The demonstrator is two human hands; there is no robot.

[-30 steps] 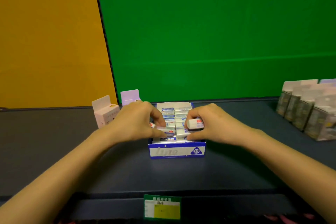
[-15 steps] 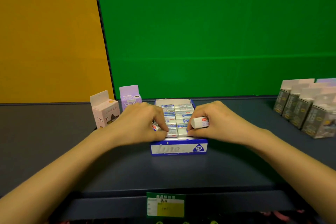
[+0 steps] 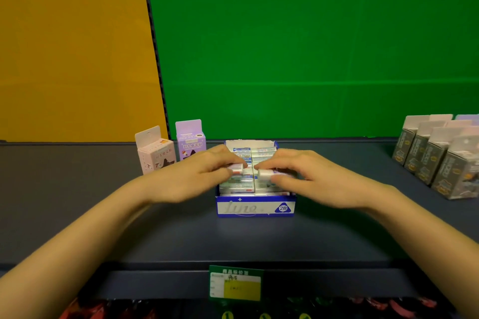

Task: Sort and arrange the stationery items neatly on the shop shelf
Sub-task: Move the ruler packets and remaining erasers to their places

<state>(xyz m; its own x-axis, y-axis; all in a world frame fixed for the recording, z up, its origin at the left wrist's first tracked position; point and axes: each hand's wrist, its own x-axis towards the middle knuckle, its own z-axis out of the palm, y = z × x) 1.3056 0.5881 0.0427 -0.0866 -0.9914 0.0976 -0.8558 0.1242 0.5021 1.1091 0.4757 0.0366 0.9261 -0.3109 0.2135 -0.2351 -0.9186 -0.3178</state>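
Observation:
A blue and white display box [image 3: 255,208] marked 2B stands in the middle of the dark shelf [image 3: 233,241], filled with two rows of small wrapped erasers [image 3: 263,153]. My left hand [image 3: 191,176] is over the box's left row and pinches one eraser [image 3: 237,167] by its end. My right hand [image 3: 305,179] is over the right row and pinches another eraser [image 3: 265,173]. Both held erasers sit just above the packed rows, their ends close together at the box's middle.
A pink box [image 3: 154,153] and a purple box [image 3: 190,141] stand upright left of the display box. Several grey boxes [image 3: 438,160] are lined up at the right. A green and yellow price tag [image 3: 236,283] hangs on the shelf's front edge.
Both hands have drawn their erasers inward, toward the middle of the box, and a little higher over the rows. The view has tilted down slightly.

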